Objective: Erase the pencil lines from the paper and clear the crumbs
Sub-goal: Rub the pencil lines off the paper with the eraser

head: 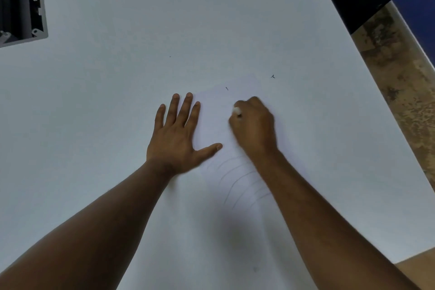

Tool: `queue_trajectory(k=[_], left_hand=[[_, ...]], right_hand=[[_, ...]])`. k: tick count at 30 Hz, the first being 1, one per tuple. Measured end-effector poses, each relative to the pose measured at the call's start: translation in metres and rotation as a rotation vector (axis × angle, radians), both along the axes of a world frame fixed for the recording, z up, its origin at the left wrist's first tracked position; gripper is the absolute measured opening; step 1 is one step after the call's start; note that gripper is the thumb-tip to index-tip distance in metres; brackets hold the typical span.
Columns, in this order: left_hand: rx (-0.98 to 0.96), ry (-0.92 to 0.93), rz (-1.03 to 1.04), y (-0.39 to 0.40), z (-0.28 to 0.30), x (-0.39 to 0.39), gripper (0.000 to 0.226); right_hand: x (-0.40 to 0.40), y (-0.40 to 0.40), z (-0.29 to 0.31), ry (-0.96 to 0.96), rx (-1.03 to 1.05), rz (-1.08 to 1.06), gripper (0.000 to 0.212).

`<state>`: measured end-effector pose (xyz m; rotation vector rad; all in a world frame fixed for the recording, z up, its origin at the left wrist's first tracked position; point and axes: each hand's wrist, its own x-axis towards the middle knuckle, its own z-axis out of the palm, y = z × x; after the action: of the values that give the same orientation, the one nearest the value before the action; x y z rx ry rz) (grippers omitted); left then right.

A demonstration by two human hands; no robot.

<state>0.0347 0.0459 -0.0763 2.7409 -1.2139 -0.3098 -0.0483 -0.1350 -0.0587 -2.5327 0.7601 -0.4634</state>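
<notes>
Nearest the person, the pencil lines still left curve across the paper, running roughly from 7 to 2 o'clock, just at 6 o'clock of the right hand and partly under its forearm. That hand is nearer to them; its fingers are curled tight around a small white eraser, pressed on the sheet. At 9 o'clock of it the left hand lies flat with fingers straight and spread, pinning the paper's left edge to the white bench. Farther out, at 12 and 1 o'clock, dark crumbs lie scattered. The next strokes probably need to pull back toward the body.
</notes>
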Motion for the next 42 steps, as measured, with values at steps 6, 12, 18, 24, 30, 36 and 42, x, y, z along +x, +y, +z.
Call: queue_trajectory(k=[6, 12, 18, 24, 30, 36, 42], left_hand=[[0.003, 0.013, 0.008, 0.0, 0.002, 0.0, 0.111], [0.007, 0.001, -0.002, 0.002, 0.001, 0.001, 0.111], [-0.006, 0.008, -0.001, 0.001, 0.001, -0.001, 0.111], [0.002, 0.006, -0.001, 0.0, 0.002, -0.001, 0.111], [-0.008, -0.017, -0.048, 0.003, -0.001, 0.002, 0.108], [-0.023, -0.006, -0.033, 0.002, -0.001, 0.0, 0.109], [0.001, 0.008, -0.01, 0.002, 0.001, 0.001, 0.11]], right_hand=[[-0.02, -0.047, 0.002, -0.014, -0.059, -0.162, 0.012], [-0.007, 0.009, -0.004, -0.03, -0.019, 0.048, 0.009], [-0.026, -0.059, -0.002, 0.007, -0.106, -0.137, 0.01], [-0.023, -0.04, 0.008, -0.087, -0.001, -0.093, 0.011], [-0.009, 0.046, 0.006, -0.018, 0.069, 0.29, 0.012], [-0.008, 0.038, 0.003, 0.034, -0.028, 0.22, 0.007], [-0.019, 0.0, 0.01, 0.038, 0.064, -0.048, 0.009]])
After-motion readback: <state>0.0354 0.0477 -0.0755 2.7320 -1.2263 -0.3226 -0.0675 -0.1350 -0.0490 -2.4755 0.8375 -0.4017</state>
